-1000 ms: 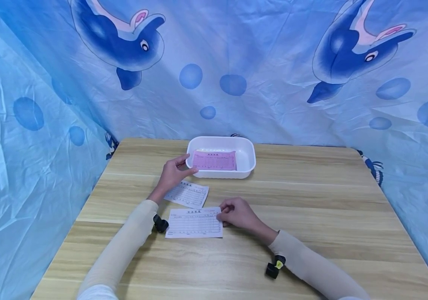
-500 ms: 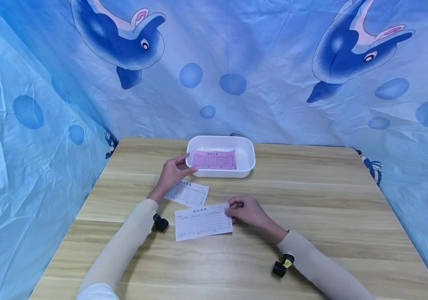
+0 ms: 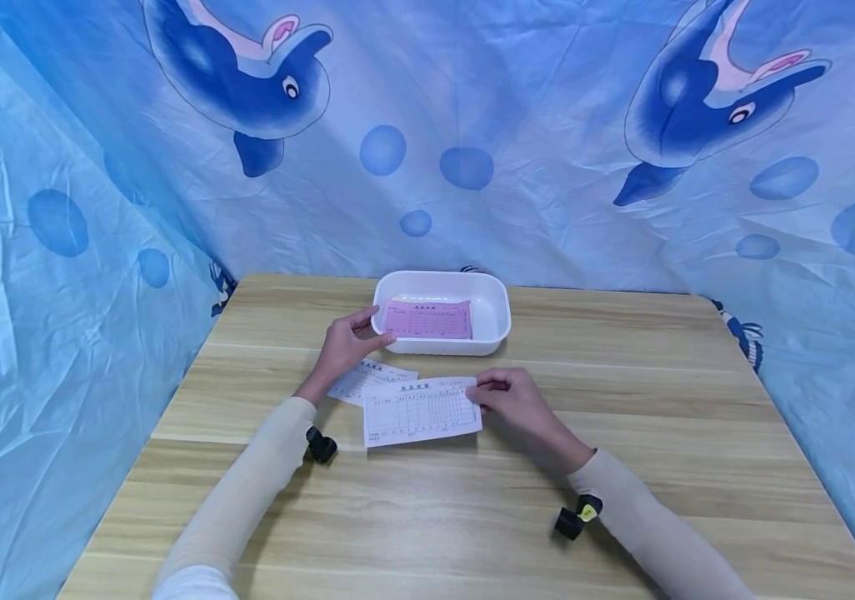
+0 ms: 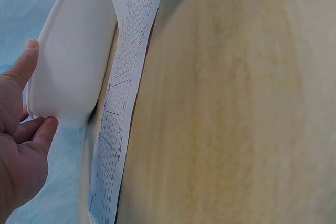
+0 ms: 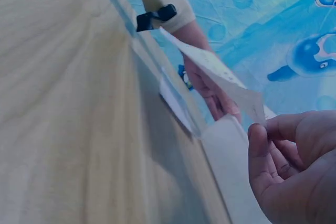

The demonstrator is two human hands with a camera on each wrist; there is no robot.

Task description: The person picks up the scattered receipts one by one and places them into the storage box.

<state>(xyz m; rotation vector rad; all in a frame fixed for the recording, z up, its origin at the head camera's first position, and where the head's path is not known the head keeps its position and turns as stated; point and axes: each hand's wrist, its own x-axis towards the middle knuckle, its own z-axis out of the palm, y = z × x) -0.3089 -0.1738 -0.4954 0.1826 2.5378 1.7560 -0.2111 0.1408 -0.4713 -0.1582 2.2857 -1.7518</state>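
My right hand pinches the right edge of a white printed receipt slip between thumb and fingers. In the right wrist view that receipt slip is raised off the table, its far end sloping away. Under its upper left part lies another white receipt slip, flat on the table and partly covered. My left hand holds the near left corner of a white plastic basin, thumb and fingers at the rim. Inside the basin rests a pink receipt slip. The left wrist view shows the basin wall beside the lower slip.
The wood-grain table stands against a blue curtain printed with dolphins, which also closes off both sides. The basin is near the table's back edge. Each wrist carries a small black camera.
My right hand has lifted the white receipt slip and carried it forward and to the right, so it now overlaps the other white slip. The left hand and the basin stay put.
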